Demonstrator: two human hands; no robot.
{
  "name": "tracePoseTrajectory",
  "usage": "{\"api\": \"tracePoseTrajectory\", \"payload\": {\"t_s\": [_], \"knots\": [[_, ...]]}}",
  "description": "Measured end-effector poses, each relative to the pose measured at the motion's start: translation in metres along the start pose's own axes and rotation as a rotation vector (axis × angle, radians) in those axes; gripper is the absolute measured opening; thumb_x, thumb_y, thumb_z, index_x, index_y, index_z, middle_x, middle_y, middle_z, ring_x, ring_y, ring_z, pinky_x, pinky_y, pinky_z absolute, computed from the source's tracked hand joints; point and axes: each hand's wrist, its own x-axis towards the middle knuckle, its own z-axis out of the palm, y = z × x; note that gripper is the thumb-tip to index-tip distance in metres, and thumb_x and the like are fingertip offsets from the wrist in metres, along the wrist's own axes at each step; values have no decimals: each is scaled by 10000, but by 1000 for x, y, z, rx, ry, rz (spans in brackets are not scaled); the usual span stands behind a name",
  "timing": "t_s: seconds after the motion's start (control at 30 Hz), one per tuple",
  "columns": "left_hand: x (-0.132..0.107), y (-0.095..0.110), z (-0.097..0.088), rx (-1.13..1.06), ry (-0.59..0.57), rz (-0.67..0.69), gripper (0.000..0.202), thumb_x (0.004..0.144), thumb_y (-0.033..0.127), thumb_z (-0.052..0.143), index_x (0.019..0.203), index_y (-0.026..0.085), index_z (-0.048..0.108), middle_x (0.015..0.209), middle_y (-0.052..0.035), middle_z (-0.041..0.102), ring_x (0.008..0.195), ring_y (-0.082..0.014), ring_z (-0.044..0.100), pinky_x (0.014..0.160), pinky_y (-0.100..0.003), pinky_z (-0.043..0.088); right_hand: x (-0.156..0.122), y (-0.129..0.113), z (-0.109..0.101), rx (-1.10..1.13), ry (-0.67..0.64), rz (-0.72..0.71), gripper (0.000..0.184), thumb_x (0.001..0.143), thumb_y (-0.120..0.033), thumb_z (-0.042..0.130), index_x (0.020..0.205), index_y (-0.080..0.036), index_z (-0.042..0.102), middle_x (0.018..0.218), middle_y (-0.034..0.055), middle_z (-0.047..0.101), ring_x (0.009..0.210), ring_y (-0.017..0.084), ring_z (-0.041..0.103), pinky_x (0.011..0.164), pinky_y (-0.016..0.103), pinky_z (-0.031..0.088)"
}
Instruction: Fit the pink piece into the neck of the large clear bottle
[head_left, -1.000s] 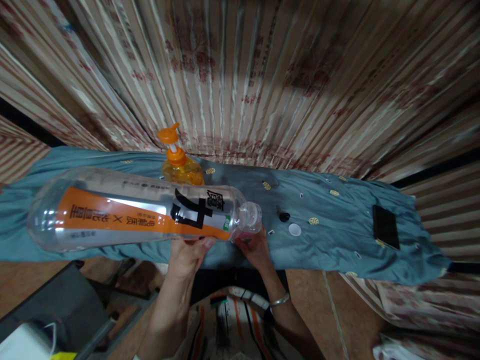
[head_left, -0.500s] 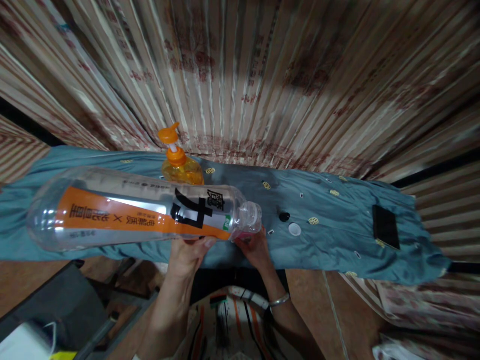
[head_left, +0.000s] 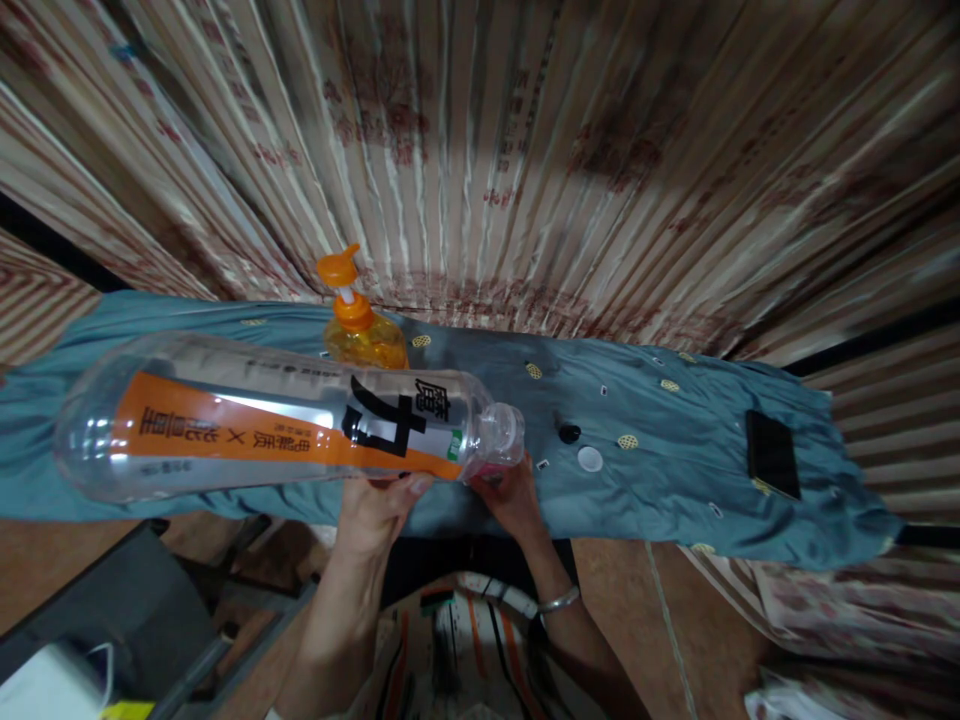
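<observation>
A large clear plastic bottle (head_left: 247, 425) with an orange and silver label and black characters lies sideways across the view. Its base points left; its uncapped neck (head_left: 501, 435) points right. My left hand (head_left: 379, 510) grips the bottle from its near side, thumb along the label's edge, the other fingers hidden behind it. Just below the neck is my right hand (head_left: 514, 500), fingers curled around something pinkish (head_left: 491, 469) that the bottle mostly covers. Right of the hands, a small black object (head_left: 570, 433) and a white round disc (head_left: 590, 459) lie on the cloth.
An orange pump bottle (head_left: 365, 340) with yellow liquid stands behind the large bottle. A flat black rectangular object (head_left: 772, 453) lies at the right of the teal cloth (head_left: 675, 500). Striped curtains (head_left: 480, 180) hang behind; a dark chair (head_left: 112, 600) stands lower left.
</observation>
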Motion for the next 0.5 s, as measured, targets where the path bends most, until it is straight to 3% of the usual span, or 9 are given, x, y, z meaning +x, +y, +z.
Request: {"api": "tracePoseTrajectory", "payload": {"t_s": [0.13, 0.37, 0.5], "knots": [[-1, 1, 0, 4, 1, 1, 593, 397, 452, 967, 925, 286, 753, 718, -22, 742, 556, -203, 663, 644, -429, 633, 1, 0, 0, 0, -15, -6, 601, 835, -608, 727, 1292, -229, 633, 1320, 144, 672, 1298, 354, 576, 1094, 563, 450], [-1, 1, -1, 21, 6, 3, 494, 378, 491, 965, 720, 230, 723, 672, -42, 726, 550, -215, 669, 606, -426, 631, 0, 1, 0, 8, -9, -3, 609, 836, -622, 717, 1275, -207, 635, 1325, 156, 665, 1314, 356, 562, 1105, 558, 439], [0, -1, -1, 30, 6, 5, 556, 383, 508, 959, 813, 234, 737, 672, -29, 724, 583, -231, 690, 614, -427, 631, 1, 1, 0, 22, -24, 3, 561, 835, -625, 723, 1215, -217, 668, 1300, 154, 679, 1320, 357, 557, 1115, 551, 429]]}}
